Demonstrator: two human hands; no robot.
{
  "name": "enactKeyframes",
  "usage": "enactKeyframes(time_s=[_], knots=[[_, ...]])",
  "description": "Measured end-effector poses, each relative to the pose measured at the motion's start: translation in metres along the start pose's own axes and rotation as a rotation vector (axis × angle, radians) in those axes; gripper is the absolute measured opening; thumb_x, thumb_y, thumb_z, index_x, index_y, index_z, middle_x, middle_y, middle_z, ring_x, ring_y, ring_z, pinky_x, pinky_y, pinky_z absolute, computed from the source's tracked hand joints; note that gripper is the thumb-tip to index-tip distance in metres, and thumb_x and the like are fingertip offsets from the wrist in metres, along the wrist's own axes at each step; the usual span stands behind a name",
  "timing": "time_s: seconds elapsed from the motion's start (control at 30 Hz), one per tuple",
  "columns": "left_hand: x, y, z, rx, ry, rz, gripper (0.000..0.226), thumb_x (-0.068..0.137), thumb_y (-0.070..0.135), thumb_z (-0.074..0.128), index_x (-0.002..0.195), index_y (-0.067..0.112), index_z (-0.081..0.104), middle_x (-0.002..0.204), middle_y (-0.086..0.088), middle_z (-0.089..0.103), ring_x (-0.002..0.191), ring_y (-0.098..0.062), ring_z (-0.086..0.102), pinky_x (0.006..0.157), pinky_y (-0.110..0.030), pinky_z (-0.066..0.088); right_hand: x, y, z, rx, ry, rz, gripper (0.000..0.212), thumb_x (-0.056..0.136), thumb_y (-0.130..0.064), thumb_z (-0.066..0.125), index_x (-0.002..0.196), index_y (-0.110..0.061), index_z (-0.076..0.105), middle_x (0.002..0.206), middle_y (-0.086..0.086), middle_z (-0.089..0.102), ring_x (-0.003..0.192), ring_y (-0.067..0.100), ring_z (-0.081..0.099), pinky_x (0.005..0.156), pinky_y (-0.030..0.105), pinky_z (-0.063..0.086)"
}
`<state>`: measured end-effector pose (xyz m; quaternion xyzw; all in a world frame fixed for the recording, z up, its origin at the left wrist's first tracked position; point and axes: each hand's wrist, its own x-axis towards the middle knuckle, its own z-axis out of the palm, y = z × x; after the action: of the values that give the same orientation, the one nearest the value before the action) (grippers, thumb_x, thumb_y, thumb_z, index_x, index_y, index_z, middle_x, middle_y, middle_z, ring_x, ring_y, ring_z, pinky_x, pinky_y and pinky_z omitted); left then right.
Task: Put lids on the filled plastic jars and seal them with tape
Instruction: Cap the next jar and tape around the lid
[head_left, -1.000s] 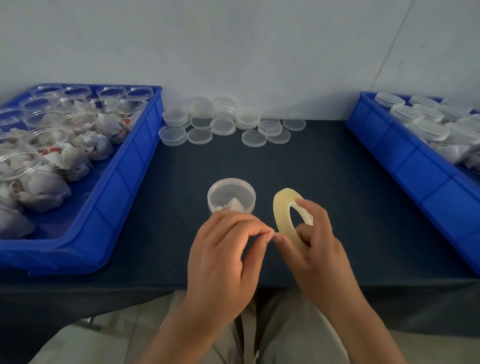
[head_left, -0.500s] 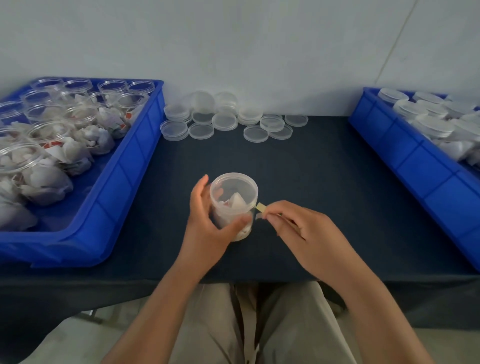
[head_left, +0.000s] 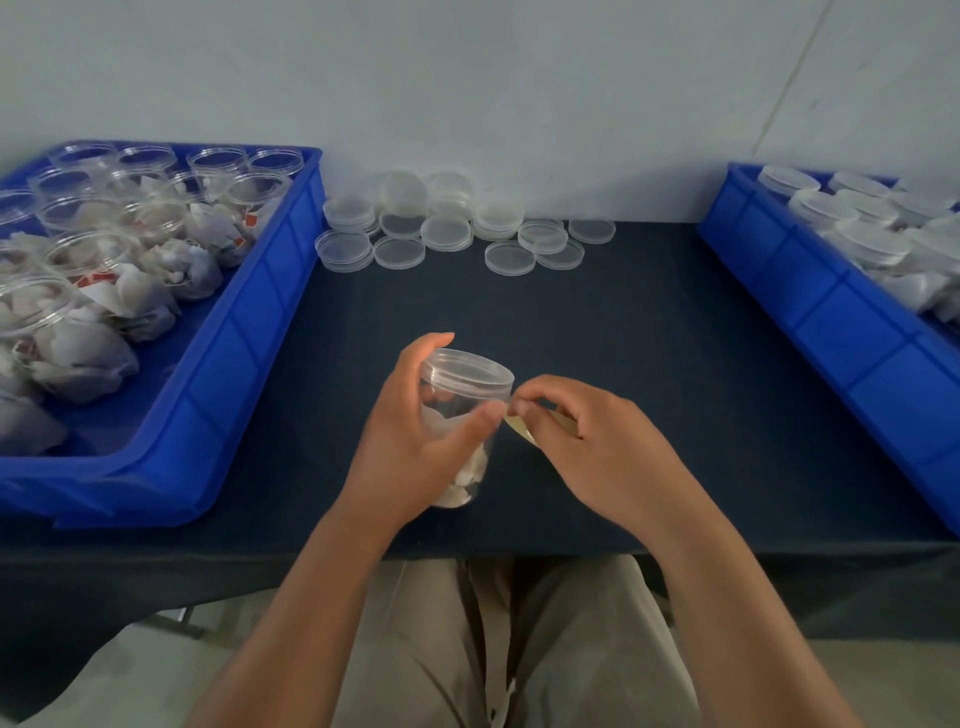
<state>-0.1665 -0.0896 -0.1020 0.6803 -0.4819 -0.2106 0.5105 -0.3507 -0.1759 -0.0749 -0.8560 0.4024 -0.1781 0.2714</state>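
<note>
Right of the jar, your right hand pinches the tape; your left hand curls round the jar. Looks light, slick: grip mid-body, gently.

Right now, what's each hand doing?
Left hand: closed around the lidded plastic jar.
Right hand: closed, pinching tape beside the jar's lid.

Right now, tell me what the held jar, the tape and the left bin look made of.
The jar: clear, glossy plastic; its white contents show through the wall. The tape: thin, yellowish film, probably plastic; too small to be sure. The left bin: opaque blue moulded plastic, slight sheen, ribbed walls.
</note>
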Motion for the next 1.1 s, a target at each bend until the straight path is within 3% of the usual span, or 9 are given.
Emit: enactKeyframes(time_s=[0.17, 0.3, 0.53, 0.63, 0.7, 0.8, 0.97, 1.1], knots=[[0.002, -0.001, 0.007, 0.090, 0.021, 0.047, 0.093, 0.062, 0.096, 0.067, 0.140, 0.057, 0.035, 0.129, 0.032, 0.053, 0.118, 0.010, 0.054, 0.085, -0.015, 0.046, -0.002, -0.001, -0.001, -0.063, 0.021, -0.007, 0.015, 0.107, -0.047, 0.048, 0.114, -0.052, 0.060, 0.090, -0.029, 0.065, 0.090, -0.010, 0.060, 0.063, 0.019, 0.053], [0.006, -0.004, 0.010, 0.126, 0.047, 0.053, 0.082, 0.069, 0.090, 0.069, 0.138, 0.055, 0.039, 0.124, 0.033, 0.056, 0.115, 0.013, 0.055, 0.080, -0.012, 0.045, -0.003, -0.003, 0.001, -0.099, 0.033, 0.004, 0.018, 0.107, -0.048, 0.049, 0.120, -0.051, 0.062, 0.092, -0.030, 0.064, 0.080, -0.001, 0.064, 0.066, 0.019, 0.056], [0.007, -0.004, 0.004, 0.097, 0.053, 0.041, 0.064, 0.071, 0.096, 0.057, 0.125, 0.073, 0.033, 0.118, 0.048, 0.053, 0.110, 0.018, 0.056, 0.078, -0.018, 0.048, -0.001, -0.004, 0.003, -0.077, -0.002, 0.006, 0.024, 0.106, -0.058, 0.045, 0.125, -0.052, 0.058, 0.094, -0.032, 0.063, 0.082, -0.003, 0.064, 0.067, 0.018, 0.056], [0.010, -0.008, -0.001, 0.000, 0.023, 0.002, 0.058, 0.076, 0.081, 0.065, 0.127, 0.061, 0.045, 0.117, 0.037, 0.060, 0.106, 0.010, 0.063, 0.080, -0.025, 0.054, 0.000, 0.001, -0.002, -0.063, -0.092, -0.010, 0.030, 0.104, -0.065, 0.037, 0.128, -0.056, 0.052, 0.103, -0.031, 0.065, 0.089, -0.006, 0.063, 0.072, 0.020, 0.054], [0.013, -0.011, -0.005, -0.060, -0.006, -0.022, 0.054, 0.078, 0.073, 0.066, 0.126, 0.055, 0.050, 0.117, 0.031, 0.063, 0.104, 0.005, 0.066, 0.080, -0.024, 0.053, 0.000, 0.005, -0.006, -0.012, -0.177, -0.019, 0.035, 0.103, -0.070, 0.032, 0.132, -0.059, 0.048, 0.114, -0.036, 0.063, 0.100, -0.015, 0.058, 0.078, 0.015, 0.046], [0.020, -0.014, -0.011, -0.112, -0.087, -0.049, 0.050, 0.079, 0.070, 0.066, 0.124, 0.053, 0.054, 0.115, 0.026, 0.067, 0.102, -0.002, 0.071, 0.081, -0.022, 0.051, 0.002, 0.009, -0.012, 0.015, -0.243, -0.010, 0.039, 0.102, -0.072, 0.028, 0.137, -0.063, 0.043, 0.115, -0.043, 0.057, 0.103, -0.026, 0.049, 0.079, 0.010, 0.038], [0.028, -0.021, -0.015, -0.243, -0.227, -0.079, 0.048, 0.087, 0.061, 0.063, 0.130, 0.040, 0.057, 0.115, 0.018, 0.071, 0.099, -0.010, 0.075, 0.076, -0.014, 0.056, 0.010, 0.021, -0.021, -0.076, -0.216, 0.007, 0.045, 0.102, -0.071, 0.025, 0.141, -0.060, 0.044, 0.116, -0.033, 0.062, 0.101, -0.010, 0.057, 0.079, 0.016, 0.042], [0.032, -0.032, -0.017, -0.428, -0.301, -0.121, 0.057, 0.090, 0.055, 0.067, 0.139, 0.026, 0.055, 0.120, -0.008, 0.073, 0.100, -0.032, 0.076, 0.079, -0.034, 0.061, 0.016, 0.027, -0.019, -0.059, -0.194, 0.030, 0.048, 0.100, -0.076, 0.029, 0.139, -0.058, 0.048, 0.122, -0.029, 0.064, 0.107, -0.003, 0.060, 0.088, 0.028, 0.052]])
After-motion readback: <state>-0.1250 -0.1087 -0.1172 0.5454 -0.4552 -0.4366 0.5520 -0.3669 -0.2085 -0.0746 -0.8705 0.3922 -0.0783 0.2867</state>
